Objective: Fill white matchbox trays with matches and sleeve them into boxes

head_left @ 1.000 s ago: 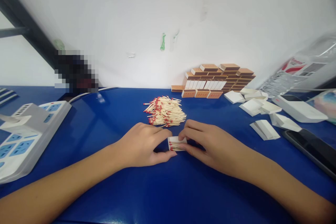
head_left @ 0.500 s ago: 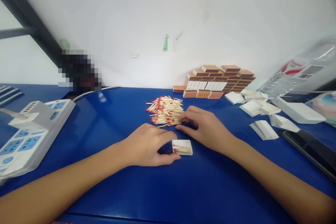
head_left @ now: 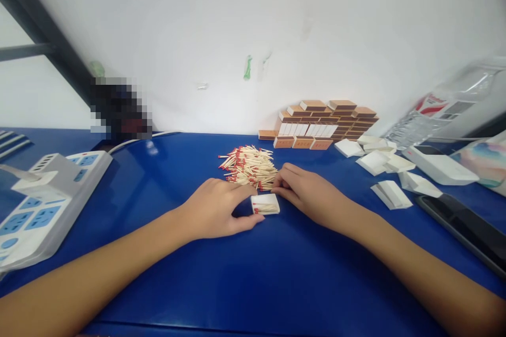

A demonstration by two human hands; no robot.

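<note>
table [head_left: 253,274]: blue, carries everything.
power strip [head_left: 43,205]: far left, out of the way.
matchbox stack [head_left: 324,124]: parked against the wall.
left hand [head_left: 213,213]: thumb and fingers pinch the tray's end, probably so it can't slide.
right hand [head_left: 306,195]: fingertips bunched at the pile edge, can't tell if it's got any.
match pile [head_left: 248,167]: just behind the tray, nothing blocking it.
tray [head_left: 265,204]: on the table between both hands, a few matches inside.

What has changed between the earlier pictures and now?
The right hand let go of the white tray and moved forward to the match pile, now touching its near edge. The left hand kept holding the tray; the stacked boxes stayed put.
</note>
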